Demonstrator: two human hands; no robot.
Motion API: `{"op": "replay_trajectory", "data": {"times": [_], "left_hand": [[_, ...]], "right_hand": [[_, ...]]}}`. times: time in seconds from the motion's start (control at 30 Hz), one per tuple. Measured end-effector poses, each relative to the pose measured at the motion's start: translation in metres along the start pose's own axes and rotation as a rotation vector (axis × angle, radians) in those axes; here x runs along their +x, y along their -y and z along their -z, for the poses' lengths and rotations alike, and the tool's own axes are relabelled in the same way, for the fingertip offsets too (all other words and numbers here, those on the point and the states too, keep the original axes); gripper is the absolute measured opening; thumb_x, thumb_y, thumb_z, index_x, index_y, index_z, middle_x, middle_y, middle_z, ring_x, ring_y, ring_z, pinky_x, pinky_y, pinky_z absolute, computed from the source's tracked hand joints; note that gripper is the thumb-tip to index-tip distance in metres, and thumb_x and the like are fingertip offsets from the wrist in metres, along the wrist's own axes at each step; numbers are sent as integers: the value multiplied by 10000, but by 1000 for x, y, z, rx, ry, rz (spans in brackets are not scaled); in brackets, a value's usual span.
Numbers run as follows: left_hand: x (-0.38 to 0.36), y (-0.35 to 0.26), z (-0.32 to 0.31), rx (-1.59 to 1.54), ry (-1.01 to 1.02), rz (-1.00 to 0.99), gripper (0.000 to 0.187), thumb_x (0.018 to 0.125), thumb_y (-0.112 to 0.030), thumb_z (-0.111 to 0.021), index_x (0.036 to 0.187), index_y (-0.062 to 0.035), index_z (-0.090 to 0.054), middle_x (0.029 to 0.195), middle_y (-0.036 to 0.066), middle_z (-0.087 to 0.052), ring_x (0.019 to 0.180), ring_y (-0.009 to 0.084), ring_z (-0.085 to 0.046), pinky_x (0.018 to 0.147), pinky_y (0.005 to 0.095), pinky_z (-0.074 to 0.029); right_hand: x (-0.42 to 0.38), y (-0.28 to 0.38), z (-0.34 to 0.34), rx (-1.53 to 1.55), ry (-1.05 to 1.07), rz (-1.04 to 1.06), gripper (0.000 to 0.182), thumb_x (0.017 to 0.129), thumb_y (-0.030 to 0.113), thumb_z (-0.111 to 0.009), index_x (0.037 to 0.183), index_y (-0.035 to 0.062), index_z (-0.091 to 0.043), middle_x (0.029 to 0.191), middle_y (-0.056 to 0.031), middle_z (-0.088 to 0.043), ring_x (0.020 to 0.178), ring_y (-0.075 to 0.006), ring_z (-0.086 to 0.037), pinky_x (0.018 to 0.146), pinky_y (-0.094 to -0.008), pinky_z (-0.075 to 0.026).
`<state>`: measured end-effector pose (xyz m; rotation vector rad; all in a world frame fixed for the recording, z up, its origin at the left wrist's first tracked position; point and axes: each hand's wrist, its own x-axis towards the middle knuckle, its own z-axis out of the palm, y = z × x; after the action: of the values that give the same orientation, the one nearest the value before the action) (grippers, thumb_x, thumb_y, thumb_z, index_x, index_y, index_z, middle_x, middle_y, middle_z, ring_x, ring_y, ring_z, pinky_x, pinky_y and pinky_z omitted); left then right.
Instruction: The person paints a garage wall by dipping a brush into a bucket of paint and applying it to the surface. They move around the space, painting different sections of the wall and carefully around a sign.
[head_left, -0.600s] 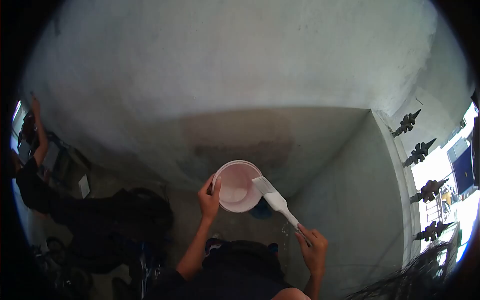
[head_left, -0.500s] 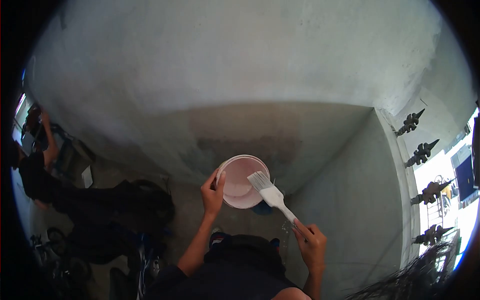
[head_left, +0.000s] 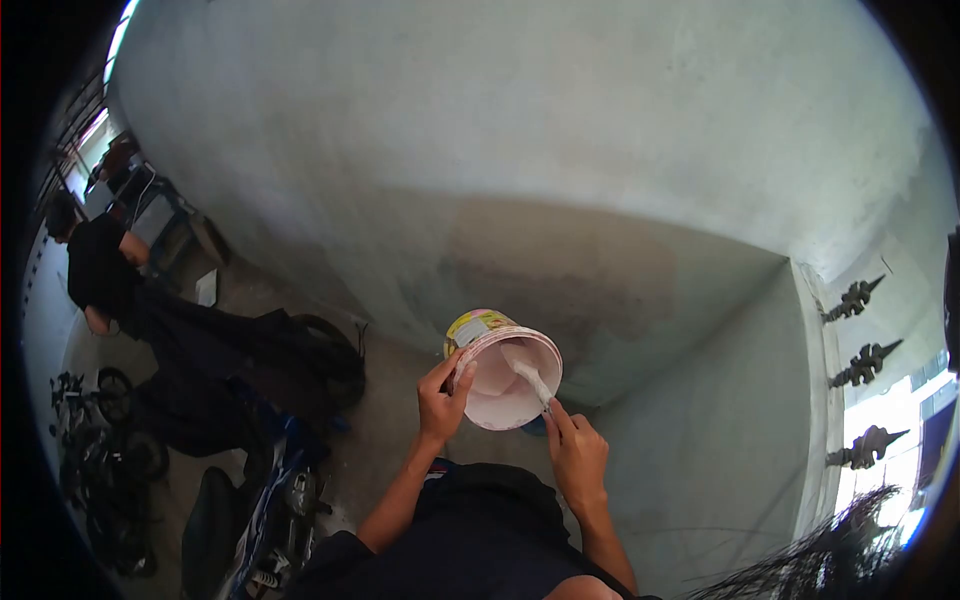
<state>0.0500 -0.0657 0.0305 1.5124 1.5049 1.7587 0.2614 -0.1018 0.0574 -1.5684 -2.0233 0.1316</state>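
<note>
My left hand (head_left: 443, 402) is closed on the rim of a paint bucket (head_left: 550, 352), thumb over the edge. The bucket tilts toward me, showing a pale pinkish inside and a yellow printed label on its outer wall. In my right hand (head_left: 578, 452) is the handle of a white-coated paintbrush (head_left: 534, 380). Its head reaches into the bucket, and the bristles are hard to make out against the pale paint. Ahead stands a grey-green wall (head_left: 600, 130) with a darker, damp-looking patch (head_left: 560, 270) low down.
To the left, a person (head_left: 105, 260) in dark clothes stands by a dark-covered vehicle (head_left: 250, 350). Motorbikes (head_left: 110, 480) stand at lower left. A low side wall (head_left: 700, 430) on the right carries dark metal spikes (head_left: 862, 365). A white sheet (head_left: 206, 288) lies on the floor.
My right hand has moved the brush from above the rim down into the bucket. The bucket has tipped further toward me, revealing its label. The view has shifted left.
</note>
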Motion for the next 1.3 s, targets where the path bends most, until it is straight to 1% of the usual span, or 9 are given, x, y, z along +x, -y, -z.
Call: {"op": "replay_trajectory", "data": {"times": [0.3,0.5,0.57,0.6,0.63,0.73,0.87,1.03,1.3], "left_hand": [[3,20,27,53,-82,-52,300,900,-105,-645,1129,87,-624,952,182,-688,833,187,-652,737,300,-502],[25,54,60,29,-183,62,314,920,-134,-630,1148,81,-621,956,148,-691,837,149,-630,737,284,-493],[36,68,72,-52,-251,117,326,930,-161,-629,1162,68,-622,952,93,-685,832,112,-605,724,264,-483],[40,71,79,-55,-252,117,326,930,-161,-629,1162,68,-622,952,93,-685,832,112,-605,724,264,-483],[45,74,86,-70,-277,194,333,934,-171,-626,1167,68,-620,953,68,-676,834,94,-589,720,253,-476],[60,92,99,-118,-321,275,357,947,-188,-614,1195,69,-607,1006,58,-666,869,87,-583,752,240,-473],[75,118,115,-152,-327,326,386,962,-212,-593,1227,69,-591,1072,81,-665,903,103,-593,792,248,-479],[76,158,118,-150,-284,436,404,964,-246,-588,1228,60,-592,970,50,-656,798,77,-561,692,248,-457],[65,158,110,-108,-237,463,388,967,-231,-576,1221,61,-596,963,77,-665,822,94,-566,717,259,-445]], "right_hand": [[12,48,-27,114,228,164,238,892,241,-636,1081,102,-675,667,-119,-631,549,-316,-622,480,-429,-470],[33,62,-43,291,310,39,253,922,250,-606,1049,43,-678,740,-184,-669,668,-375,-658,556,-451,-499],[43,56,-51,577,226,-123,256,934,244,-602,1021,21,-692,811,-223,-670,755,-371,-675,605,-427,-499],[50,58,-45,647,261,-194,272,937,246,-613,1039,6,-689,727,-165,-674,686,-249,-689,605,-337,-485],[55,55,-45,642,259,-194,272,937,246,-613,1039,6,-689,727,-165,-674,686,-249,-689,605,-337,-485],[60,43,-45,888,382,-521,315,949,290,-617,992,-15,-683,648,42,-500,579,-37,-439,556,-214,-398],[57,45,-58,1068,322,-679,317,956,312,-604,939,4,-680,653,38,-491,577,-37,-443,527,-208,-348],[54,58,-68,1390,199,-807,275,991,306,-536,982,38,-594,615,47,-418,514,-41,-343,470,-206,-261],[64,11,-95,1335,-36,-984,267,982,287,-551,1034,29,-599,647,43,-440,534,-27,-349,484,-204,-284]]}}
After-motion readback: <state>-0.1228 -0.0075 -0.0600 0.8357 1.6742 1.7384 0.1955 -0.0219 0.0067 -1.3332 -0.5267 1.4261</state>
